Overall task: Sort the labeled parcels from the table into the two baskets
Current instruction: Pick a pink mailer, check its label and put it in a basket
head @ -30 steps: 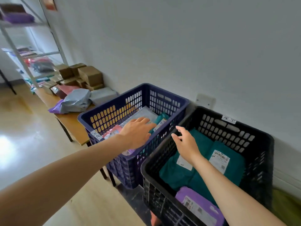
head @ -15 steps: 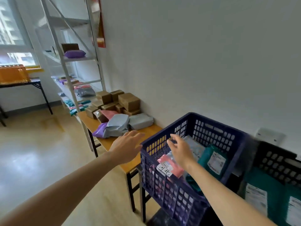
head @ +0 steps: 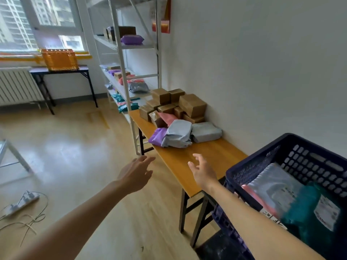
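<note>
Both hands are empty, fingers loosely spread: the left hand [head: 136, 175] hovers just beside the orange-topped wooden counter [head: 212, 156], the right hand [head: 203, 171] over its bare end. The dark blue plastic lattice basket [head: 262, 162] already holds grey, pink and teal bags. A heap of grey, purple and pink soft mailers [head: 178, 134] and brown cardboard boxes [head: 191, 106] lies unsorted further along, so much seems left. The second basket is out of view.

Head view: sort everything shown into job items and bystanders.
Job: wooden table, grey parcels, purple parcel, pink parcel, brown boxes, blue basket, left hand and right hand, both empty.
Lying about: orange crate, shelf rack, radiator, power strip on the floor.
</note>
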A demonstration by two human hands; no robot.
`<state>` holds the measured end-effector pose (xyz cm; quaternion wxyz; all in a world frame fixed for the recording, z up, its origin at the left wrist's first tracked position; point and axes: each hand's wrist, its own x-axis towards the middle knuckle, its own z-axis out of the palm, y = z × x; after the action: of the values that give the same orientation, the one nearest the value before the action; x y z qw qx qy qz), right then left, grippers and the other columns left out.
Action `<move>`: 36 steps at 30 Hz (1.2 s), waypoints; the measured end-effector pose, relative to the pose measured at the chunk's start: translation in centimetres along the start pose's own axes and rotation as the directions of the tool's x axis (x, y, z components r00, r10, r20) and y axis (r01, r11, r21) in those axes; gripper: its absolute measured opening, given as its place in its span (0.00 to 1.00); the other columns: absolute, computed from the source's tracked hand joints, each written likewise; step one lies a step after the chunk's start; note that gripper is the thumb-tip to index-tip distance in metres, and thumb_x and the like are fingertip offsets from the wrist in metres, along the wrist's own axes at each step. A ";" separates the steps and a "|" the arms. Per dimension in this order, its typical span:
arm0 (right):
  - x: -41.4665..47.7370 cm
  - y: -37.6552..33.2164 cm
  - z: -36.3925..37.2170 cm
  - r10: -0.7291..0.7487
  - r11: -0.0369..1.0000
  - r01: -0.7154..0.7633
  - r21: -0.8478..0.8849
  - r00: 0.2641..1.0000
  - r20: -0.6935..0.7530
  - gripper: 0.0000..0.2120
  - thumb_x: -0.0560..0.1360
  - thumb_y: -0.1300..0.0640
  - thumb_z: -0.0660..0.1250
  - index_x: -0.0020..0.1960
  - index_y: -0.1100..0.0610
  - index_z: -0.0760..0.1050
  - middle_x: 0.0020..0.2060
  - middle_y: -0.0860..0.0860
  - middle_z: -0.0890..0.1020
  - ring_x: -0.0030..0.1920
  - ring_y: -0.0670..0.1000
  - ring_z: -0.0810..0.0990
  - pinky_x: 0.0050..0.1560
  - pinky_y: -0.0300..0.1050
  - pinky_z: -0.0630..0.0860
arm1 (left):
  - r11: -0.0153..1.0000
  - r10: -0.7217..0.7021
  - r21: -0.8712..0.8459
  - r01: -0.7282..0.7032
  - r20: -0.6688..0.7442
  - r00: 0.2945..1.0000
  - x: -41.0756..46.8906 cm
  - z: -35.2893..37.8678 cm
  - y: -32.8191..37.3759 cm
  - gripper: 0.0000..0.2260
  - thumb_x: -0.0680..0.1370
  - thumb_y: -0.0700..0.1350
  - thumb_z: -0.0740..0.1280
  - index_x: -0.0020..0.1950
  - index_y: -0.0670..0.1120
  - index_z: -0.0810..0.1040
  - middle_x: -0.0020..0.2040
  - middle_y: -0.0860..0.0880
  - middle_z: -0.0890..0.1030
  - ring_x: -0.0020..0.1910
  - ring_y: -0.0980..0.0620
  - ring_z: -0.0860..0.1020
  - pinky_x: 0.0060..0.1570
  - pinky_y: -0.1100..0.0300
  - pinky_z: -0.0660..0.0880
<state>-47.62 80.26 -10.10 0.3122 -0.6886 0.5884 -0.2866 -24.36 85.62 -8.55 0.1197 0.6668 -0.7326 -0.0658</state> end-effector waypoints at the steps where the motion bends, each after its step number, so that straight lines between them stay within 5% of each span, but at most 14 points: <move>1: 0.9 -0.2 1.1 0.001 1.000 -0.001 -0.005 1.000 0.026 0.21 0.82 0.50 0.58 0.73 0.54 0.63 0.69 0.53 0.69 0.52 0.45 0.72 0.50 0.40 0.72 | 1.000 -0.003 0.010 0.003 0.007 1.000 0.4 0.4 -1.0 0.22 0.81 0.50 0.60 0.76 0.53 0.62 0.73 0.50 0.67 0.67 0.48 0.70 0.59 0.53 0.74; 6: 6.0 -0.9 7.1 0.015 1.000 -0.017 0.016 0.993 0.120 0.21 0.81 0.50 0.59 0.72 0.53 0.63 0.69 0.53 0.69 0.52 0.44 0.72 0.45 0.36 0.71 | 0.997 -0.071 0.019 0.070 0.036 0.997 4.1 2.6 -6.7 0.23 0.81 0.50 0.59 0.76 0.53 0.60 0.73 0.49 0.66 0.69 0.47 0.68 0.58 0.53 0.74; 14: 17.4 -1.1 14.4 0.081 0.990 -0.099 0.096 0.980 0.180 0.21 0.81 0.52 0.61 0.72 0.54 0.65 0.68 0.54 0.71 0.54 0.47 0.74 0.57 0.47 0.74 | 0.989 -0.134 -0.047 0.139 0.097 0.986 15.0 5.0 -15.3 0.23 0.81 0.50 0.60 0.76 0.53 0.61 0.72 0.49 0.68 0.67 0.47 0.70 0.58 0.52 0.75; 22: 26.6 -2.0 19.7 0.173 0.967 -0.201 0.160 0.970 0.169 0.20 0.81 0.55 0.61 0.72 0.55 0.66 0.68 0.54 0.71 0.54 0.46 0.73 0.52 0.40 0.70 | 0.969 -0.157 -0.164 0.183 0.163 0.974 23.6 6.2 -21.3 0.23 0.81 0.50 0.61 0.76 0.53 0.62 0.70 0.47 0.70 0.65 0.46 0.72 0.58 0.52 0.74; 31: 35.3 -3.4 25.1 0.308 0.929 -0.310 0.202 0.951 0.039 0.17 0.80 0.57 0.62 0.68 0.57 0.68 0.63 0.54 0.75 0.52 0.48 0.76 0.51 0.38 0.69 | 0.948 -0.065 -0.288 0.133 0.235 0.970 33.9 8.0 -27.9 0.22 0.81 0.46 0.62 0.75 0.50 0.63 0.70 0.46 0.71 0.64 0.47 0.72 0.55 0.61 0.69; 36: 40.7 -4.7 27.3 0.411 0.894 -0.380 0.238 0.906 -0.097 0.17 0.80 0.58 0.61 0.68 0.58 0.68 0.64 0.55 0.74 0.52 0.47 0.73 0.49 0.35 0.66 | 0.940 0.082 -0.341 0.015 0.270 0.959 41.1 7.8 -32.3 0.22 0.81 0.45 0.62 0.75 0.48 0.64 0.71 0.45 0.70 0.67 0.46 0.71 0.61 0.55 0.70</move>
<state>-17.98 43.02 -22.91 0.3926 -0.4939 0.7032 -0.3277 1.29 41.00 -20.71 0.1290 0.6074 -0.7311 -0.2827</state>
